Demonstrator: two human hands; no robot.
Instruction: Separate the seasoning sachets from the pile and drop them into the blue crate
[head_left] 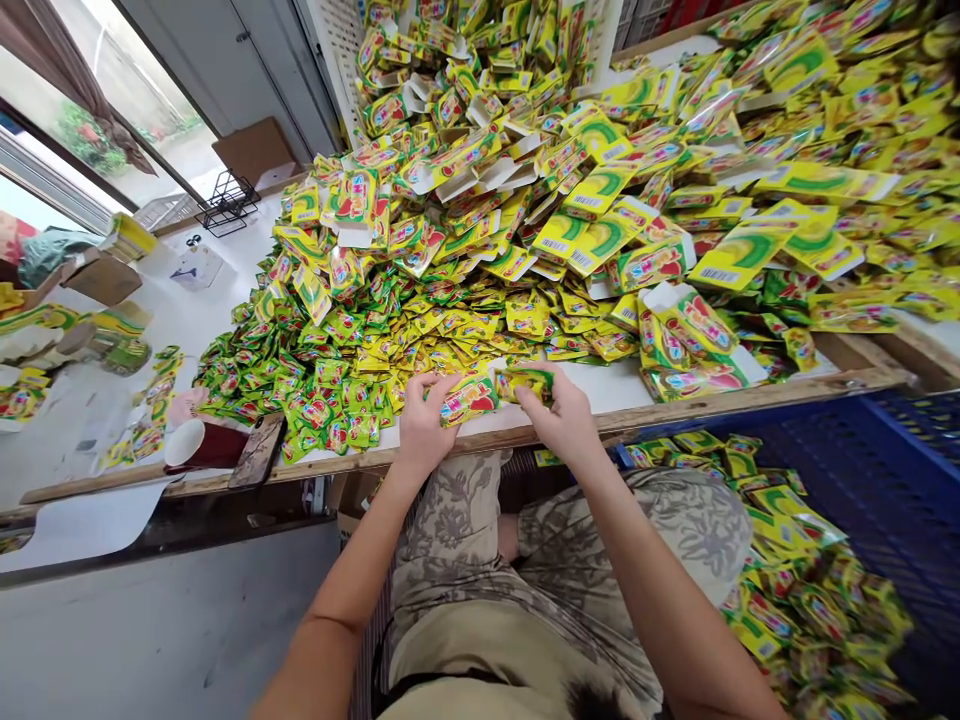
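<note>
My left hand [426, 428] is closed around a small yellow-and-green candy box [469, 400], its printed face up, above the table's front edge. The box's right end appears open, with a white flap there. Right beside that end, my right hand [568, 418] pinches yellow-and-green candy packets [529, 382] between thumb and fingers. How many packets it holds I cannot tell. Behind my hands lie loose yellow packets [427, 335], and green packets [330, 400] are heaped to the left. A larger pile of boxes [600, 185] rises farther back, several with flaps up.
A dark red cup [214, 443] and a phone [257, 450] sit at the front edge on the left. A white crate [337, 75] full of boxes stands at the back. Below the table on the right, a blue crate [862, 450] contains filled-looking boxes. A wire rack [229, 203] is far left.
</note>
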